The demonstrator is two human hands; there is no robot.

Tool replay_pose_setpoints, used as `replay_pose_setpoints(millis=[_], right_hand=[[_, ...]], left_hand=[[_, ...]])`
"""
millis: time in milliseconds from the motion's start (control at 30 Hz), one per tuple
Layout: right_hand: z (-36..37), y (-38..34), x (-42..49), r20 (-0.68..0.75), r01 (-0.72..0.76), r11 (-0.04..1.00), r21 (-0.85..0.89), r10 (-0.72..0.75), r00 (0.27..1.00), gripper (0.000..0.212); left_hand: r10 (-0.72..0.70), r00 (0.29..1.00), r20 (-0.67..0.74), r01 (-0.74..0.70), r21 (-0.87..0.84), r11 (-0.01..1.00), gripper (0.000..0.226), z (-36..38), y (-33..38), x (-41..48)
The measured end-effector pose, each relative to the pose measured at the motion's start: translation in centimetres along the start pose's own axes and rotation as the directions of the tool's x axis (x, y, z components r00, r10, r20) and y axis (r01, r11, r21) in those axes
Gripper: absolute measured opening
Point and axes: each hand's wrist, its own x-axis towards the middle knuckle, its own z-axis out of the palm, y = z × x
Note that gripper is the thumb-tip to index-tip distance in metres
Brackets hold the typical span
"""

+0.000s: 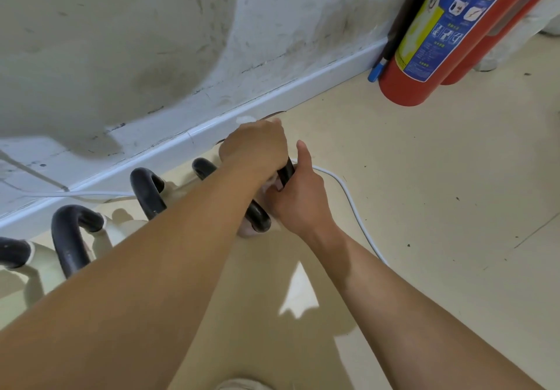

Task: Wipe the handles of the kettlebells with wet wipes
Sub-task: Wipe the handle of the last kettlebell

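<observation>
Grips black looped kettlebell handle (259,218), slanting down-left mid-frame, with left hand (257,147) uppermost. Clasps white wet wipe (273,185) around it in right hand (300,198), just below-right.

No legible writing in view
A fire extinguisher (403,86) is showing a blue-and-yellow label (448,26), its print too blurred to read.

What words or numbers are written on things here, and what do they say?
Blue and yellow label on the front fire extinguisher: lines of writing and small pictures, all too small and blurred to read.
Kettlebell handles: no writing shows on them.
Nothing else in view bears words or numbers that can be made out.
</observation>
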Motion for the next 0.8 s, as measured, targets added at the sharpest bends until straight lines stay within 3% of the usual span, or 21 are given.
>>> replay_pose_setpoints(millis=[100,200,300,400,567,700,800], right_hand=[[0.0,0.0,0.1,0.031,0.011,1.0,0.014,-0.011,0.999,0.098],[-0.7,-0.3,0.1,0.064,0.05,0.998,0.049,-0.053,0.997,0.088],[-1.0,-0.4,-0.1,0.069,0.066,0.995,0.076,-0.071,0.995,0.073],[-0.9,-0.3,-0.2,0.054,0.068,0.994,0.083,-0.072,0.996,0.053],[-0.8,0.0,0.0,0.041,0.064,0.995,0.081,-0.067,0.997,0.037],[-0.6,0.1,-0.3,0.006,0.078,0.994,0.083,-0.079,0.997,0.045],[-0.8,-0.2,-0.5,-0.041,0.063,0.99,0.123,-0.058,0.997,0.038]], left_hand=[[0.05,0.973,-0.227,-0.014,0.157,0.988,0.034,0.4,0.0,-1.0],[0.082,0.96,-0.268,-0.072,0.048,0.996,0.021,1.3,0.3,-0.9],[0.203,0.965,-0.167,-0.209,-0.019,0.978,0.025,1.2,0.0,0.3],[0.197,0.978,0.062,-0.19,-0.109,0.976,0.032,-0.8,-0.8,2.4],[0.291,0.917,0.271,-0.281,-0.078,0.957,0.036,-2.4,-0.5,3.2],[0.365,0.898,0.247,-0.368,-0.035,0.929,0.04,-2.5,-1.2,2.9],[0.333,0.94,0.068,-0.318,-0.174,0.932,0.026,-2.5,-2.0,3.0]])
